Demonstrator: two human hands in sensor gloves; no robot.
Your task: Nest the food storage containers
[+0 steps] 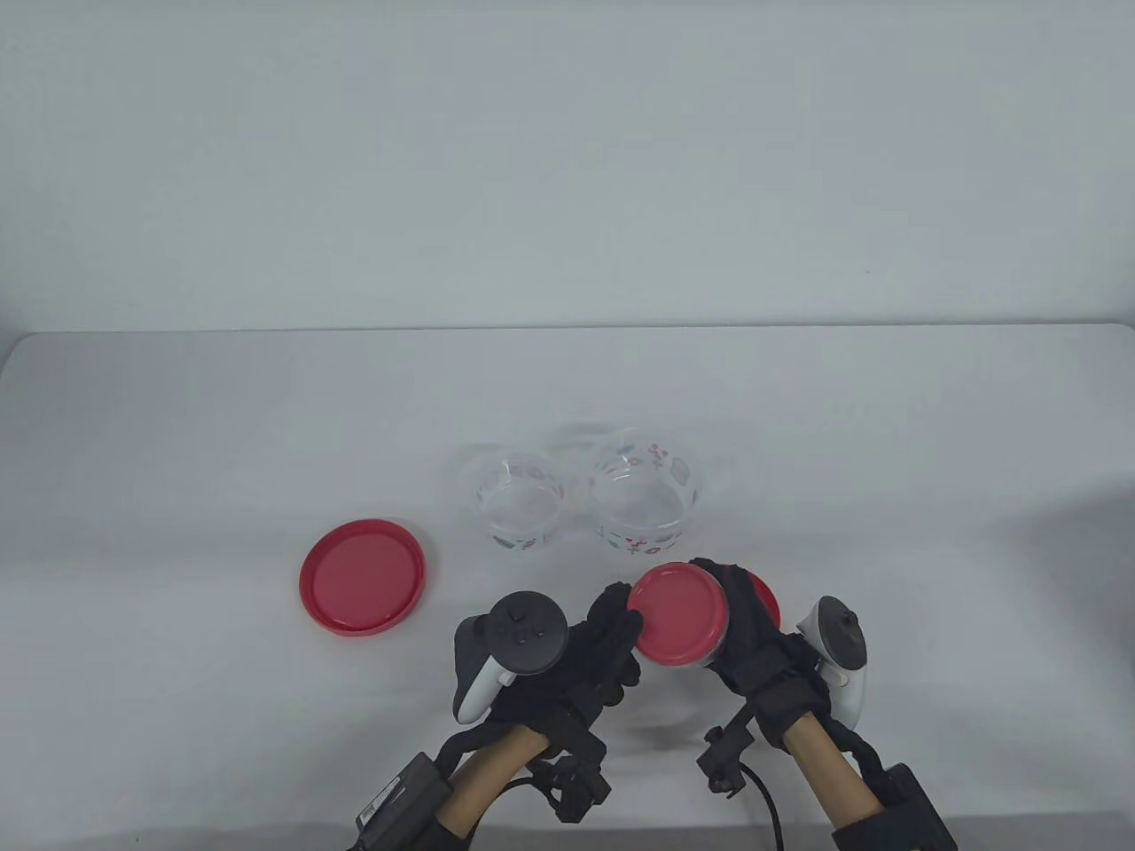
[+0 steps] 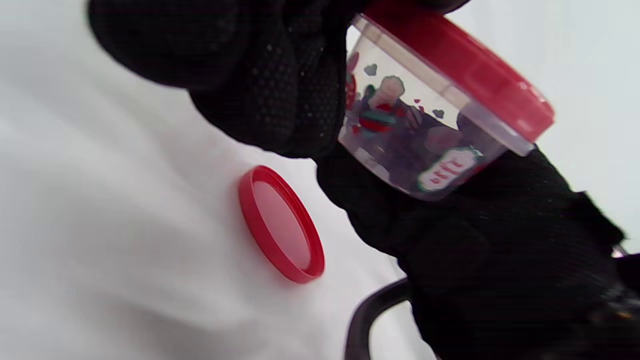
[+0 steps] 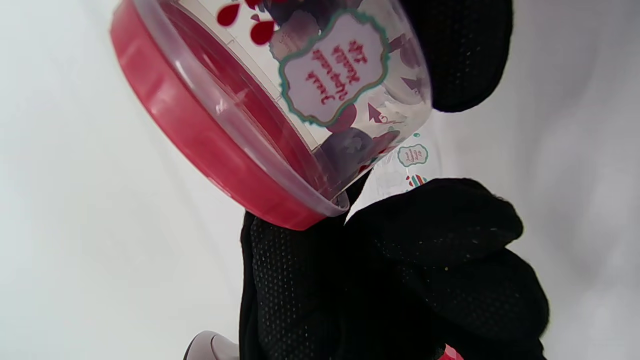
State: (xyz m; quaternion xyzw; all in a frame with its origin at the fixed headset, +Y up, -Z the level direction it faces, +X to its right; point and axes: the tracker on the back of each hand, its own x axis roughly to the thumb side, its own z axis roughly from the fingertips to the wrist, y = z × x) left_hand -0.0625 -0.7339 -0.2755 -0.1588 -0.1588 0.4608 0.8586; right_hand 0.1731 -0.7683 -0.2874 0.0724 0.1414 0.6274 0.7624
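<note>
Both hands [image 1: 612, 647] [image 1: 754, 638] grip a red-lidded container [image 1: 678, 616]; its framed label's [image 3: 332, 67] red script is unreadable.

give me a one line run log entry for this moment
stage: lid removal | left hand: touches lidded container | right hand: grips it | open containers: on table

Left hand [image 1: 585, 660] and right hand [image 1: 754, 638], each in a black knit glove with a dotted grip texture on the fingers [image 2: 280, 95]. A tracker [image 1: 514, 643], dark round head on a white handle, is strapped to the back of the left hand; its counterpart [image 1: 842, 651] sits on the right. Black braided straps and cables [image 1: 763, 789] run back along the forearms to dark wrist-mounted boxes, probably camera housings.
</note>
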